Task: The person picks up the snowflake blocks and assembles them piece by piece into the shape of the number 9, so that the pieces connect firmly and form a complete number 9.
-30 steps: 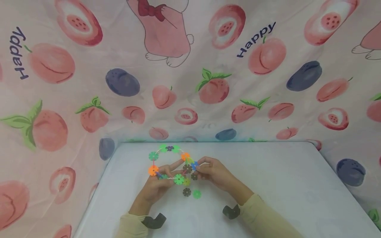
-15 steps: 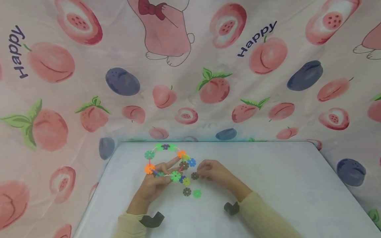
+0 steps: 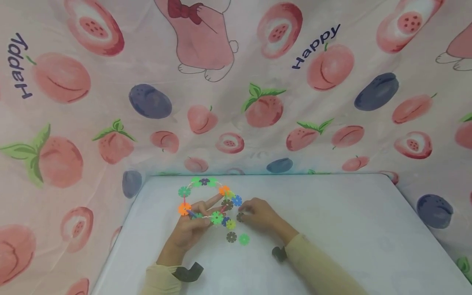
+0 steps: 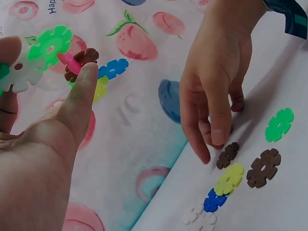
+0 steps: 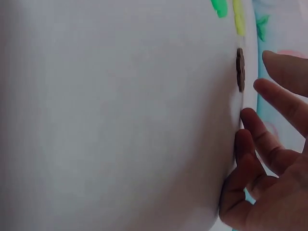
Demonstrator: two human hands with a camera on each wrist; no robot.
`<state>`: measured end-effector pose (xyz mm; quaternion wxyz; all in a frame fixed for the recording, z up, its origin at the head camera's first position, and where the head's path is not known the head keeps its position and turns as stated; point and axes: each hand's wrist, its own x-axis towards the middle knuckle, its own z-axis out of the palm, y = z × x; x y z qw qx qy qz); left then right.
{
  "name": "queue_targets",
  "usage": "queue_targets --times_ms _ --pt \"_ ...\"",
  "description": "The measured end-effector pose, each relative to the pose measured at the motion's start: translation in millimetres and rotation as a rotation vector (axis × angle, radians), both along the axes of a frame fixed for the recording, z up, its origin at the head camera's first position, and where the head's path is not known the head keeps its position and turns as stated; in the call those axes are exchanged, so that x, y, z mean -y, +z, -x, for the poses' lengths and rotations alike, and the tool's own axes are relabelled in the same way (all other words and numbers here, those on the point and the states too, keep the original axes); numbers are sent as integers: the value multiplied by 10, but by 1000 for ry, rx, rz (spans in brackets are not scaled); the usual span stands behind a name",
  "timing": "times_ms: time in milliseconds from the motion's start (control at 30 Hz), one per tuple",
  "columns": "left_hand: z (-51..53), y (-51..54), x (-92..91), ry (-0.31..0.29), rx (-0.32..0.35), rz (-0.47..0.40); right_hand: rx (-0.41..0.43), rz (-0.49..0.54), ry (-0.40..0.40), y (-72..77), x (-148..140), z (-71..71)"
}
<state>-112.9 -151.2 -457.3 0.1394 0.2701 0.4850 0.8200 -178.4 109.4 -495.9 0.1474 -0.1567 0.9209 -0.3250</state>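
left grip [image 3: 189, 228], index finger [image 4: 78, 98] stretched, pinches the ring [image 3: 216, 217]; right grip [image 3: 261, 213], loosely bent and released, is right of the ring by a brown disc [image 4: 227, 155]. the ring links many-coloured notched discs [image 4: 57, 39].

Right hand [image 5: 286, 161] near brown disc [image 5: 240, 70] (seen edge-on), white tabletop [image 5: 120, 110]
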Motion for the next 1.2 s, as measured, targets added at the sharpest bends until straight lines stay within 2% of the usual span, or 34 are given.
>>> queue_targets --times_ms 133,233,400,567,700,833,967,1200 --pt "-4 9 -6 -8 8 -12 -67 -56 78 17 55 -10" --pt "-2 12 -11 -9 10 -14 -84 -97 80 6 80 -6" --pt "-5 10 -2 -9 12 -11 -13 -113 24 11 84 -2" --pt "-15 8 16 -8 13 -6 66 -84 -23 -12 56 20" --pt "-19 6 26 -17 13 -16 57 -11 -42 -45 6 28" --pt "-17 -8 28 -16 13 -31 15 121 -46 -33 -63 12" --pt "-11 -20 27 -6 19 -37 18 233 -59 65 -125 -19" --pt "-1 -18 21 -20 27 -62 91 357 -80 292 -191 -132"
